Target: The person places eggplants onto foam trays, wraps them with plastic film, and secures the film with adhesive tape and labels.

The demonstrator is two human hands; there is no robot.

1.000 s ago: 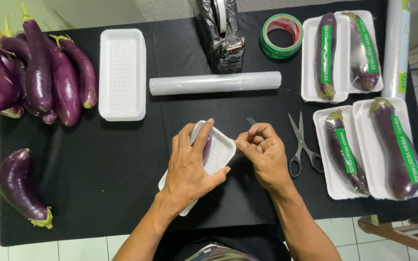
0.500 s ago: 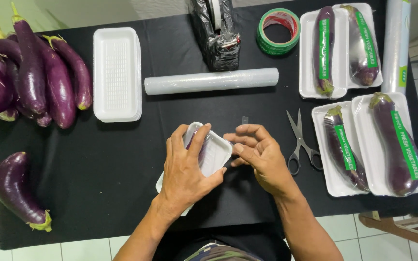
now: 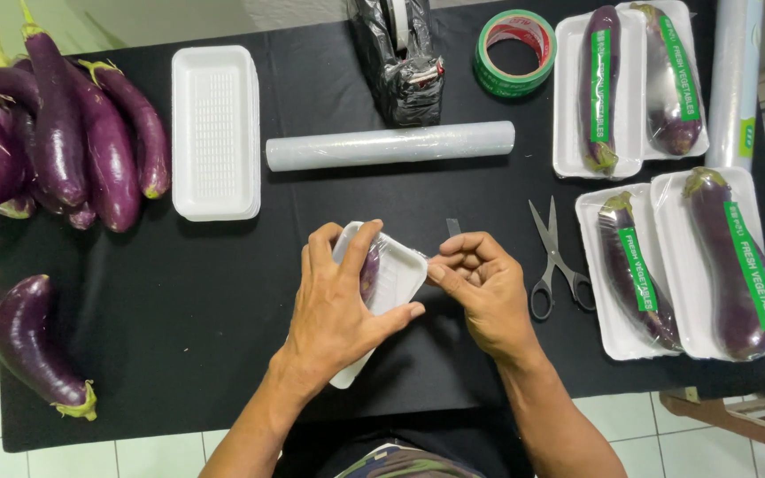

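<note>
My left hand (image 3: 340, 310) lies flat on a white foam tray (image 3: 397, 270) that holds a purple eggplant (image 3: 370, 268), pressing it against the black table (image 3: 179, 336). Most of that tray and eggplant is hidden under the hand. My right hand (image 3: 480, 288) is at the tray's right end, fingers curled and pinching clear wrap at the tray's edge. A small strip of tape (image 3: 453, 227) shows just above the right fingers.
Scissors (image 3: 552, 261) lie right of my right hand. Several wrapped eggplant trays (image 3: 683, 257) sit at the right. A cling film roll (image 3: 390, 146), green tape roll (image 3: 515, 51), tape dispenser (image 3: 400, 62), empty foam trays (image 3: 215, 133) and loose eggplants (image 3: 55, 133) lie behind and left.
Both hands stay on the tray; the right fingers have shifted slightly along its right end. The view has drifted a little.
</note>
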